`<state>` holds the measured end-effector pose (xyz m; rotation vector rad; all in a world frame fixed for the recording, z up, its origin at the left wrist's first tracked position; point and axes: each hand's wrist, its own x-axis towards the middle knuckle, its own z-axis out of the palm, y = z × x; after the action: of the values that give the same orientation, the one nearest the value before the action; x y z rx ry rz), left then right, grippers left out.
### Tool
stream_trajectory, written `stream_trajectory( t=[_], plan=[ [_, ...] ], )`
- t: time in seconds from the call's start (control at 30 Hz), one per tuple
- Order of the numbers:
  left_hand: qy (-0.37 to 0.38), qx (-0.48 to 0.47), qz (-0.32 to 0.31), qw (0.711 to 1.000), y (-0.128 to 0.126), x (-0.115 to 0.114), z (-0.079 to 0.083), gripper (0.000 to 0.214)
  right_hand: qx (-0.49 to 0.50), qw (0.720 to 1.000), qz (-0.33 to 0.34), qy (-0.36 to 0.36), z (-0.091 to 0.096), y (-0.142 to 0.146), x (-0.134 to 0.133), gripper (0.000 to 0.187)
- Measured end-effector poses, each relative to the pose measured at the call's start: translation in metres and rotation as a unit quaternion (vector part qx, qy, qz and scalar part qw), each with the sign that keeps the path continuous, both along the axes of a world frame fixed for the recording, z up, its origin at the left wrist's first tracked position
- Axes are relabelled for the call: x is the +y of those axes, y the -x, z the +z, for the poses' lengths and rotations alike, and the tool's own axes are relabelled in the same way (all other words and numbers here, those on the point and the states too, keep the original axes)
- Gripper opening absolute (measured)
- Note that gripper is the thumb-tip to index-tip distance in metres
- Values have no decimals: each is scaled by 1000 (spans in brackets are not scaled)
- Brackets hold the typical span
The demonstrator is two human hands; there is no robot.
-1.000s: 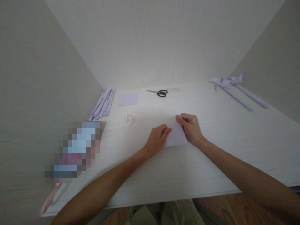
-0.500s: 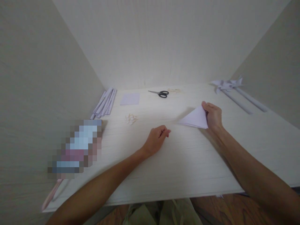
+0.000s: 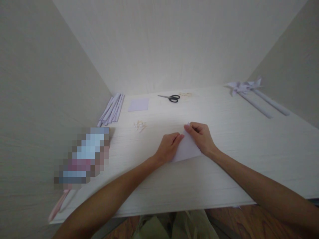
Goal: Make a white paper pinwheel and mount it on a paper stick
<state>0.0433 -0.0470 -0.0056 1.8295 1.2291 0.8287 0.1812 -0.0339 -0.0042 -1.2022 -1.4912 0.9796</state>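
Observation:
A folded sheet of pale paper (image 3: 187, 148) is held between my two hands above the front middle of the table. My left hand (image 3: 168, 146) pinches its upper left edge between thumb and fingers. Near the top corner, my right hand (image 3: 201, 136) grips the same paper, its thumb on the near side. Parts of the sheet are hidden behind the fingers. Farther back, scissors (image 3: 171, 98) with black handles lie with their blades pointing left.
Pale rolled paper tubes (image 3: 112, 109) are bunched at the back left, beside a square paper stack (image 3: 138, 104). Small thin pieces (image 3: 140, 125) lie in front. Paper pinwheels (image 3: 243, 87) with stick handles rest at the back right. A pixelated object (image 3: 87, 156) sits far left.
My right hand has brought the folded paper left and toward me, turning it. My left hand, which was apart from it before, now grips its left edge.

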Motion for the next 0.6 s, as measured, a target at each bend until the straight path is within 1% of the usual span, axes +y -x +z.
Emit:
stream_trajectory(
  t=[0.17, 0.23, 0.33, 0.4, 0.53, 0.6],
  plan=[
    [-25, 66, -1, 997, -2, -1, 0, 38, -47, 998, -17, -48, 5, -2, 0, 37],
    [-33, 92, -10, 995, -3, -2, 0, 39, -57, 997, -23, -51, 5, -4, 1, 38],
    [-42, 122, -16, 992, -3, -3, -1, 38, -57, 997, -27, -37, 3, -6, 4, 39],
    [-44, 136, -18, 990, -3, -4, -1, 38, -45, 998, -30, -29, 2, -10, 8, 39],
    [-46, 165, -24, 985, -2, -5, -3, 38, 10, 997, -74, -27, 1, -18, 17, 38],
    [-48, 163, -26, 985, -3, -6, -2, 38, 33, 995, -88, -23, 1, -21, 20, 38]
  ],
)
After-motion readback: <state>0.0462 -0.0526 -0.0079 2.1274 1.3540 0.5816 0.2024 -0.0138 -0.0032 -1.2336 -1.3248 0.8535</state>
